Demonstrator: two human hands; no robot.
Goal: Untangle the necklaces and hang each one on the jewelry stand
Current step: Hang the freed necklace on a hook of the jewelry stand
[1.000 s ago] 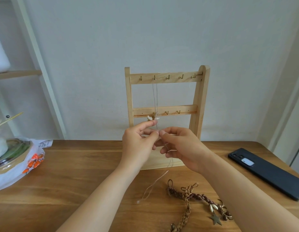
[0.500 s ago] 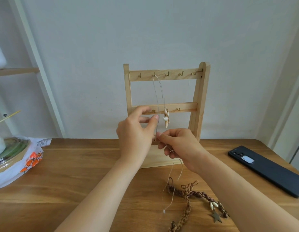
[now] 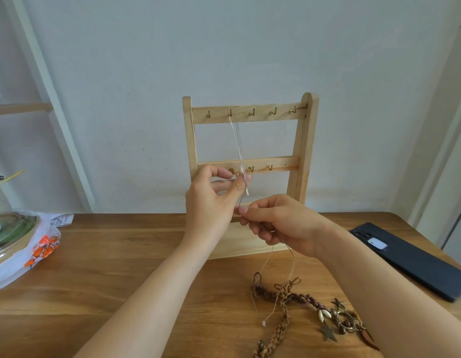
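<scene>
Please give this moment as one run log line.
left hand: pinches thin necklace | right hand: pinches it lower | braided necklace: on table

Soft even daylight, faint shadows, wide-angle edge bending.

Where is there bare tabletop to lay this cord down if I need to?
Widest bare patch: the table between the bagged container and the left forearm. A narrow strip lies between the stand and the phone. Crowded front right: the braided necklace and the tail of the thin cord lie below the right hand.
</scene>
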